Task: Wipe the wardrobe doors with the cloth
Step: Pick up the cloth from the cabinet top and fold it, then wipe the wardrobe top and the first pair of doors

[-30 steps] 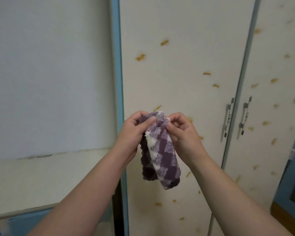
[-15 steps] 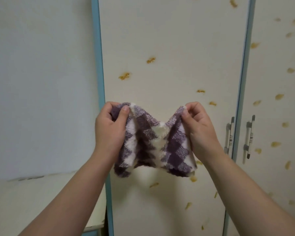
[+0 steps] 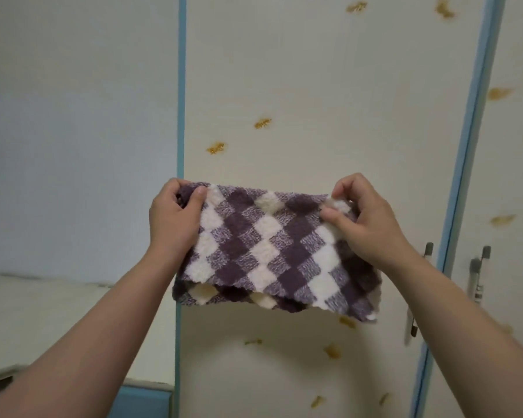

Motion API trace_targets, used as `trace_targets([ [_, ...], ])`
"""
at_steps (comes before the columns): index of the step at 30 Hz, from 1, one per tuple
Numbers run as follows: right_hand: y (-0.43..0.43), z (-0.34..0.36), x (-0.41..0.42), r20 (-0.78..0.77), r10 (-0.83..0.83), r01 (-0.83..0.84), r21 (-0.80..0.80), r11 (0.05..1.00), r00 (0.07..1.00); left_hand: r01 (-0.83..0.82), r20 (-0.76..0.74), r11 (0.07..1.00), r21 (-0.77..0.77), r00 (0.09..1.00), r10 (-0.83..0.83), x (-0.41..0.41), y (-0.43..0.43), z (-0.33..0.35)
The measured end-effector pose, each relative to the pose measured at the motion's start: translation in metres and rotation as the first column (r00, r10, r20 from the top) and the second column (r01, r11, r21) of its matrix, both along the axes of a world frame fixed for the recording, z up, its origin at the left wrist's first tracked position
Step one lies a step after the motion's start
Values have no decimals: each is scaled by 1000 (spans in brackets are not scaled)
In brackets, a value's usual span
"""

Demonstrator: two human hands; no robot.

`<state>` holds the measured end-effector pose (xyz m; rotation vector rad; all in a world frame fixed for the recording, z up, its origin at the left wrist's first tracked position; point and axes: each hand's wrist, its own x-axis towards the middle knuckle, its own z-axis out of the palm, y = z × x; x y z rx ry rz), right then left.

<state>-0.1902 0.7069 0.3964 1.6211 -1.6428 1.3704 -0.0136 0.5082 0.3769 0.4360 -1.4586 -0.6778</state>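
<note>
Left hand (image 3: 172,218) is gripping the upper left corner of the cloth (image 3: 272,251), thumb lying over the front, fingers curled behind. The cloth, a fluffy purple-and-white check, is hanging stretched in the air between both hands. Its long axis is running level, left to right. It is doubled over, with a second layer showing below the front edge. Right hand (image 3: 372,224) is pinching the upper right corner between thumb and curled fingers.

The cloth is facing the left door (image 3: 314,86) and seems to be held just off the panel; contact cannot be told. Judgement: the coming move is turning on pushing forward and up, since the nearest stains (image 3: 262,123) are sitting just above the cloth's top edge, with more below it. Both hands are looking equally near the panel.

Room, left to right:
- A pale wall (image 3: 73,116) is standing over a low pale surface (image 3: 43,312).
- A blue edge strip (image 3: 181,86) is bordering the cream left door, which is spotted with orange-brown smears.
- Two metal handles (image 3: 479,273) are flanking a second blue strip.
- The right door (image 3: 520,146) is showing similar smears.
</note>
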Motion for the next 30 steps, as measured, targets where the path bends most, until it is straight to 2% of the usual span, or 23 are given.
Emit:
trace_targets([
  [4,-5,-1,-7,-247,-250,219,-148,964,936,-124,115,989,-82,984,133,-5,0,-4],
  [7,-11,-3,-10,-399,-342,266,-235,935,851,-226,224,962,-155,940,257,-3,-11,-2],
  [10,-19,-2,-15,-571,-486,365,-321,874,661,-336,269,890,-309,867,421,-6,-22,2],
  [14,-35,3,-25,-685,-600,393,-460,796,413,-422,209,721,-551,766,608,-10,-27,13],
  [16,-41,2,-32,-684,-653,398,-527,750,325,-442,181,623,-645,704,686,-9,-28,15],
  [18,-44,-1,-35,-656,-697,392,-583,712,290,-471,141,545,-693,653,744,-9,-27,15],
  [21,-45,-4,-32,-607,-759,418,-642,642,234,-492,-2,317,-811,544,839,-13,-29,8],
  [23,-41,-2,-23,-584,-781,488,-626,608,222,-462,-51,225,-858,513,857,-14,-26,6],
  [25,-42,-4,-10,-589,-771,603,-530,596,244,-430,13,251,-867,485,875,-11,-22,5],
  [26,-43,-6,-2,-599,-752,669,-443,597,274,-411,103,314,-856,459,883,-10,-16,5],
  [28,-46,-8,13,-602,-698,785,-182,592,387,-363,341,493,-790,408,847,-11,-2,3],
  [30,-52,-10,21,-543,-690,836,41,547,478,-347,539,691,-634,443,716,-21,8,-1],
])
